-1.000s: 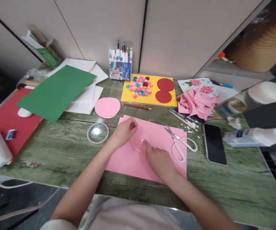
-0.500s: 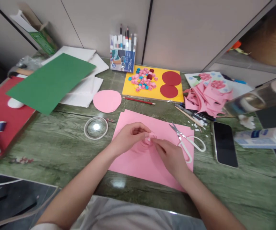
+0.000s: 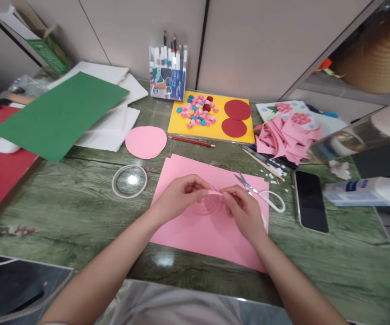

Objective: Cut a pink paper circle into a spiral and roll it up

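Note:
Over a stack of pink paper sheets (image 3: 195, 237), my left hand (image 3: 181, 196) pinches a thin pink paper strip (image 3: 214, 193) between thumb and fingertips. The strip curves in loose spiral loops that hang just over the sheets. At its other side my right hand (image 3: 244, 207) is closed on the same strip, so a short stretch of it spans the gap between my hands. White-handled scissors (image 3: 272, 201) lie beside my right hand, one handle loop partly hidden behind it.
A roll of tape (image 3: 113, 183) and pink paper circles (image 3: 145, 142) lie left of the sheets. Behind are a red pencil (image 3: 192, 141) and a yellow sheet (image 3: 218, 135) with small coloured paper curls. To the right are pink scraps (image 3: 286, 135), a phone (image 3: 312, 201) and a bottle (image 3: 367, 192).
My right hand has moved slightly right and up, away from the left, drawing out a stretch of strip between them. It covers more of the scissors. The view has shifted slightly.

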{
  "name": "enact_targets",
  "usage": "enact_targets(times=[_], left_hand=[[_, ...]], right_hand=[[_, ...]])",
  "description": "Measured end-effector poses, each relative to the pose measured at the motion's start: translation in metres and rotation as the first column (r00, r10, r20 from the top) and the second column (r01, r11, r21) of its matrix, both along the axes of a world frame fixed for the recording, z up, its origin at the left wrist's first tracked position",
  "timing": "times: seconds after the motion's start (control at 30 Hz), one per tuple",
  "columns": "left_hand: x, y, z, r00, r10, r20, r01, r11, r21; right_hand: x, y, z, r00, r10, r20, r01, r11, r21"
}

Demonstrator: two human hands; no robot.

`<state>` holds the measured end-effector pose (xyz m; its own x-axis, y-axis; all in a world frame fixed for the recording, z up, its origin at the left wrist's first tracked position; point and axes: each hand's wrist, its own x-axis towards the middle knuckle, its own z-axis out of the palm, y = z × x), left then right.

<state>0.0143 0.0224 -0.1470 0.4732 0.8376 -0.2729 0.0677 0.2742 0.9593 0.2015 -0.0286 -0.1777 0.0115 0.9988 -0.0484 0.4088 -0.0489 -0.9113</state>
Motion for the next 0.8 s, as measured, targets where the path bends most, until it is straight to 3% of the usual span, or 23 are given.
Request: enact_targets(times=[0.17,0.53,0.8], left_hand=[[0.002,-0.004,-0.003,1.000,-0.022,0.005,0.022,1.000,0.014],[0.010,-0.013,-0.004,0.999,-0.038,0.019,0.039,0.994,-0.101],[0.010,-0.014,-0.006,0.999,-0.014,0.041,0.018,0.995,-0.097]], right_hand=[[0.001,-0.002,0.010,0.980,0.024,-0.198,-0.033,0.999,-0.043],[-0.002,-0.007,0.012,1.000,0.022,0.007,-0.022,1.000,0.022],[0.001,-0.004,0.013,0.922,0.084,-0.377,-0.130,0.987,-0.098]])
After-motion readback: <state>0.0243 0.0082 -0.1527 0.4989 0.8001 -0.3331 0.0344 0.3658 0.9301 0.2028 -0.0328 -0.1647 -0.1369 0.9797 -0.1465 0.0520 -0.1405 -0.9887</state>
